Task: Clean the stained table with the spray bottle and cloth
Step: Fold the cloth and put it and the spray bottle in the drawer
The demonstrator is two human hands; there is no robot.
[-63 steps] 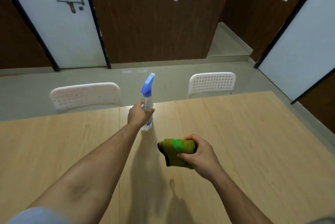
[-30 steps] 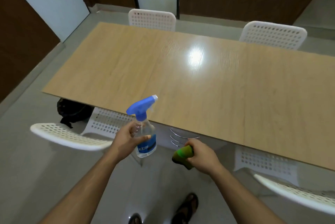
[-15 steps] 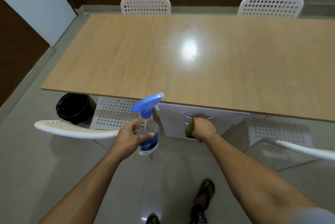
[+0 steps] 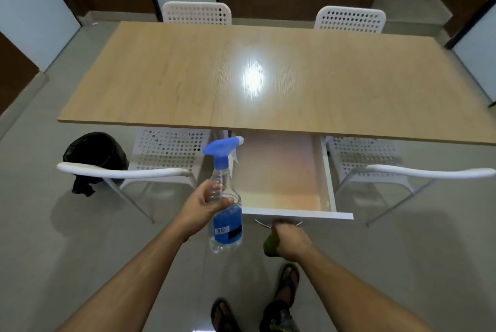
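Table (image 4: 166, 82): pale tan wood grain, marked by a white glare patch. Spray bottle (image 4: 225, 197): clear plastic, blue trigger head with a white nozzle tip, blue label bearing a white barcode panel and a black block. Cloth (image 4: 269, 245): green. Drawer (image 4: 328, 178): white walls and front, with a warm orange-pink sheen over its floor. Chairs (image 4: 171, 147): white, perforated with a regular dot pattern. Bin (image 4: 94, 154): lined in glossy black. Floor (image 4: 53, 237): pale grey tile. Sandals (image 4: 288, 283): dark.

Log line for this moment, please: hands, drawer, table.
left hand: holds spray bottle | right hand: grips cloth at drawer handle | drawer: open | table: stains not discernible
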